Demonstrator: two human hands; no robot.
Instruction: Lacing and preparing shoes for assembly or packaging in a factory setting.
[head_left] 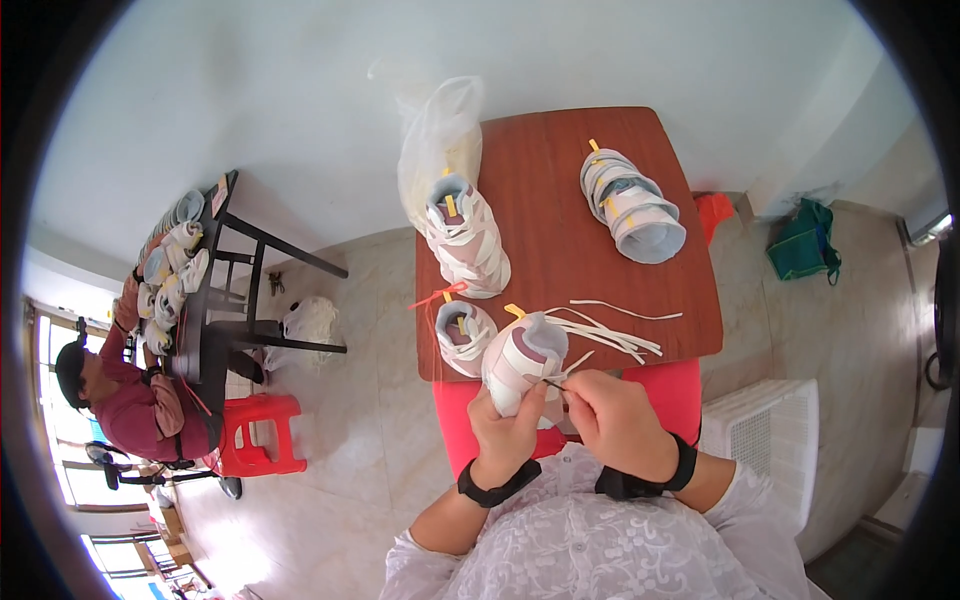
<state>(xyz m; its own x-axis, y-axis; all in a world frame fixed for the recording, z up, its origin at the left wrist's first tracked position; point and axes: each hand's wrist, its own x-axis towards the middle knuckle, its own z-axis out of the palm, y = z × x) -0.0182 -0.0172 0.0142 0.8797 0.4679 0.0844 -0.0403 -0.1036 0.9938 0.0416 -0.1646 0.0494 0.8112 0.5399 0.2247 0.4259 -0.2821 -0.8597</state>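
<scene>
The left hand [508, 425] cups a pink-and-white shoe [522, 365] from below at the table's [560, 240] near edge. The right hand [612, 415] pinches a white lace [556, 384] against the shoe's right side.

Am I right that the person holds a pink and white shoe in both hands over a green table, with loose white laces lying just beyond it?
Not quite: the table is reddish-brown wood, not green, as the head view shows. The rest holds: the left hand and right hand hold the pink and white shoe, and the loose white laces lie just beyond it.
</scene>
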